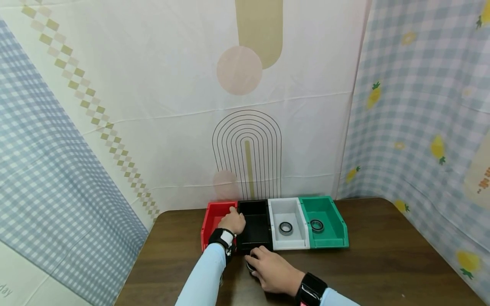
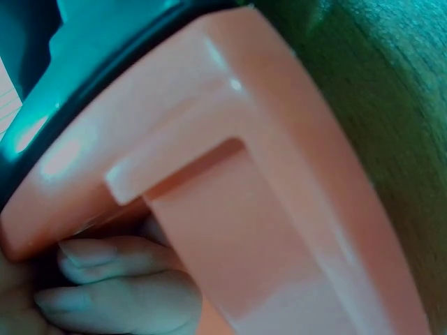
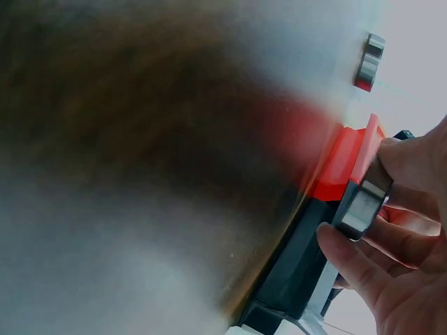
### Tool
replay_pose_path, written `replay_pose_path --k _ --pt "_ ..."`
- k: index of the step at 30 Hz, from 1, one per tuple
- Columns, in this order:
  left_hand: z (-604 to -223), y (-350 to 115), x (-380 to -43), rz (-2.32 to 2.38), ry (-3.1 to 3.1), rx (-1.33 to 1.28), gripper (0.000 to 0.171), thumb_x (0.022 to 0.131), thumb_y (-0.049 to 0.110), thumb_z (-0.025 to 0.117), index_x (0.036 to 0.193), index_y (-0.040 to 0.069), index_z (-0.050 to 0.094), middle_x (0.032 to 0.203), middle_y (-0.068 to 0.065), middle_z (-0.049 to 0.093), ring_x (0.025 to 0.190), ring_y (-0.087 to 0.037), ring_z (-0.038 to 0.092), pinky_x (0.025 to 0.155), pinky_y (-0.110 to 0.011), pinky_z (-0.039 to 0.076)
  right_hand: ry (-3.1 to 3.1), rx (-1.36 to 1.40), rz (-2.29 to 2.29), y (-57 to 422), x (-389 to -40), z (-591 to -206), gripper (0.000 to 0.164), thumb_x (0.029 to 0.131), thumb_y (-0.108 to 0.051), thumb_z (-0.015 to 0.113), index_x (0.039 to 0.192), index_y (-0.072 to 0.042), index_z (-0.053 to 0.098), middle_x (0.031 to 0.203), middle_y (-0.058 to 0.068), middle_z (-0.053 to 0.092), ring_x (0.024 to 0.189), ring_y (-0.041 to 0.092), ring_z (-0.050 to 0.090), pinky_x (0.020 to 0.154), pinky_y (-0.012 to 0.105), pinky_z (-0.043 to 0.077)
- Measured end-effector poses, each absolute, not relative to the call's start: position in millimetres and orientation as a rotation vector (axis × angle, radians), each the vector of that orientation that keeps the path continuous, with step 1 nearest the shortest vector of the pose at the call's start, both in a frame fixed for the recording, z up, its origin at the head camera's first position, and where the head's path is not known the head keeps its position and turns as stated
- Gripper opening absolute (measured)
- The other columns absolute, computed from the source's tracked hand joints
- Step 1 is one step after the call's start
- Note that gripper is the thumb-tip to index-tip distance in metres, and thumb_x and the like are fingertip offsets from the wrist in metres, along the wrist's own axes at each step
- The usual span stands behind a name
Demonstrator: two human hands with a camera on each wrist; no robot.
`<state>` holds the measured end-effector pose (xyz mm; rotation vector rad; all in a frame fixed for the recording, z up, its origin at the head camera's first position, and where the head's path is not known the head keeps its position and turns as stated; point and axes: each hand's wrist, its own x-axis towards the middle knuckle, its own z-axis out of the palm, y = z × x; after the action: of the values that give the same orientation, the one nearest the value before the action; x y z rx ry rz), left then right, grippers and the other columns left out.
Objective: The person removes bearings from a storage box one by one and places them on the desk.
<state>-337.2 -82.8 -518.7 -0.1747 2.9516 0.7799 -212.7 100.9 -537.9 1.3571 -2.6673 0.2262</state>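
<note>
My left hand [image 1: 232,222] reaches over the red bin [image 1: 206,225], near the wall it shares with the black bin [image 1: 253,223]. In the left wrist view, curled fingers [image 2: 126,300] show behind the red wall [image 2: 300,181]; I cannot tell whether they hold anything. Just in front of the black bin, my right hand [image 1: 275,270] pinches a ring bearing [image 3: 367,202] on edge between thumb and fingers. Head on, most of that bearing is covered by the fingers.
Right of the black bin stand a white bin [image 1: 276,212] and a green bin [image 1: 338,216], each with one bearing inside. A small metallic piece [image 3: 370,61] shows beyond the red bin in the right wrist view. The brown table [image 1: 367,272] meets hanging cloths behind.
</note>
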Motion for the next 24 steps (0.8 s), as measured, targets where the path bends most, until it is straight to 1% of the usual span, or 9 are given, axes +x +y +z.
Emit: replay_pose_path --k 5,8,10,12,15,19,24 --pt "-516.4 -82.4 -336.1 0.778 2.94 -0.177 0.057 0.113 0.034 0.044 0.155 -0.004 0.04 0.107 -0.025 0.074 0.104 -0.043 0.072 0.091 -0.058 0.057 -2.683 1.369 0.24 102.7 -213.7 -539.1 0.041 0.105 -0.027 0.067 0.142 -0.011 0.067 0.128 0.002 0.066 0.112 0.013 0.06 0.095 0.029 0.058" --pt "-514.9 -82.2 -335.2 0.78 2.93 -0.178 0.057 0.113 0.033 0.044 0.156 -0.004 0.039 0.109 -0.026 0.074 0.105 -0.043 0.071 0.092 -0.058 0.057 -2.679 1.394 0.242 105.0 -216.0 -542.9 0.039 0.107 -0.03 0.064 0.141 -0.011 0.067 0.125 0.003 0.066 0.109 0.014 0.06 0.092 0.03 0.058" --pt "-517.8 -83.3 -336.8 0.763 2.94 -0.164 0.057 0.113 0.035 0.041 0.154 -0.004 0.039 0.105 -0.024 0.074 0.101 -0.042 0.072 0.088 -0.056 0.057 -2.69 1.395 0.239 105.6 -216.4 -543.3 0.039 0.107 -0.031 0.063 0.14 -0.011 0.067 0.123 0.002 0.066 0.109 0.014 0.06 0.091 0.031 0.058" --pt "-516.8 -83.5 -336.9 0.762 2.939 -0.164 0.056 0.113 0.034 0.042 0.152 -0.004 0.04 0.1 -0.023 0.073 0.096 -0.04 0.071 0.085 -0.055 0.056 -2.699 1.393 0.229 105.9 -216.5 -543.6 0.038 0.107 -0.031 0.063 0.14 -0.011 0.068 0.122 0.002 0.066 0.109 0.014 0.06 0.092 0.031 0.058" --pt "-516.3 -83.7 -337.6 0.757 2.939 -0.167 0.054 0.113 0.035 0.041 0.15 -0.003 0.042 0.096 -0.021 0.073 0.091 -0.037 0.071 0.083 -0.053 0.056 -2.74 1.377 0.209 104.5 -213.9 -540.0 0.038 0.104 -0.029 0.068 0.139 -0.012 0.069 0.122 0.0 0.066 0.11 0.013 0.062 0.095 0.03 0.058" --pt "-513.5 -82.7 -336.2 0.779 2.923 -0.183 0.054 0.113 0.034 0.043 0.152 -0.003 0.042 0.102 -0.023 0.073 0.096 -0.039 0.071 0.086 -0.056 0.056 -2.782 1.379 0.203 103.1 -212.5 -539.4 0.039 0.103 -0.03 0.069 0.138 -0.013 0.069 0.122 -0.001 0.067 0.11 0.011 0.062 0.094 0.028 0.057" --pt "-516.5 -83.1 -337.6 0.784 2.911 -0.193 0.056 0.113 0.034 0.044 0.155 -0.003 0.04 0.115 -0.026 0.074 0.107 -0.042 0.071 0.093 -0.058 0.056 -2.796 1.388 0.2 101.1 -213.4 -540.4 0.037 0.103 -0.033 0.071 0.135 -0.014 0.07 0.115 -0.003 0.066 0.1 0.008 0.059 0.087 0.026 0.055"
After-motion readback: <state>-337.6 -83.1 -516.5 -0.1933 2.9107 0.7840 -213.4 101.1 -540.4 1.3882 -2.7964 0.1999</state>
